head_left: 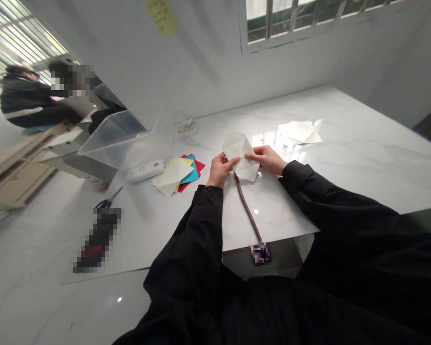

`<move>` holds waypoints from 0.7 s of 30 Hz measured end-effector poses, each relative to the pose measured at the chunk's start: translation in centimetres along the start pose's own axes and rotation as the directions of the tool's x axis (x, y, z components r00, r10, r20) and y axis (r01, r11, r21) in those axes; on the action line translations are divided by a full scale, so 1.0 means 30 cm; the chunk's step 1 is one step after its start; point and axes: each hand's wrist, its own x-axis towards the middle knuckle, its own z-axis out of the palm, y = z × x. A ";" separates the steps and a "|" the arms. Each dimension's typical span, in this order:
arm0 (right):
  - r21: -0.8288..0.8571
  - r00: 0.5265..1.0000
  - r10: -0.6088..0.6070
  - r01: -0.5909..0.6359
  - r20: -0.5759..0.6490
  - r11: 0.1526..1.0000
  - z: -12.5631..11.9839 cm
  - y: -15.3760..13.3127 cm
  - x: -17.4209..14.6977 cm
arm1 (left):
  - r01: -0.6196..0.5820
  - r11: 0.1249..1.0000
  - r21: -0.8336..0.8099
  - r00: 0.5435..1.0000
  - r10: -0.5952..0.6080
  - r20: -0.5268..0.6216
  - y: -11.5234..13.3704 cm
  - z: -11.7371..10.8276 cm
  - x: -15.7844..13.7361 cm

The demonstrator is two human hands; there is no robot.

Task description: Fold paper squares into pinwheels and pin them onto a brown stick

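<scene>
A creased sheet of cream paper (246, 168) is held up between my two hands over the white marbled table. My left hand (221, 168) pinches its left side, thumb on top. On the right side, my right hand (267, 159) grips it between thumb and fingers. A thin brown cord or strap (247, 208) runs from below the paper toward the table's front edge, where a pixelated patch covers its end. Whether the cord touches the paper or my left hand, I cannot tell.
Left of my hands lie coloured paper sheets (192, 175), a white power strip (146, 171), scissors (107, 200) and a pixelated dark object (98, 242). A clear plastic bin (111, 139) stands behind. More cream paper (299, 132) lies at the right. Two people sit at the far left.
</scene>
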 end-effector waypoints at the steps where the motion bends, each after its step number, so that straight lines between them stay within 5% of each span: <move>1: 0.002 1.000 0.002 -0.002 0.000 1.000 0.000 0.000 0.000 | -0.001 1.000 -0.002 1.000 0.001 0.003 0.002 0.001 -0.001; 21: -0.053 0.999 -0.035 0.033 -0.027 0.998 -0.003 0.007 0.004 | 0.017 0.999 -0.043 0.996 -0.013 0.089 0.041 0.014 -0.028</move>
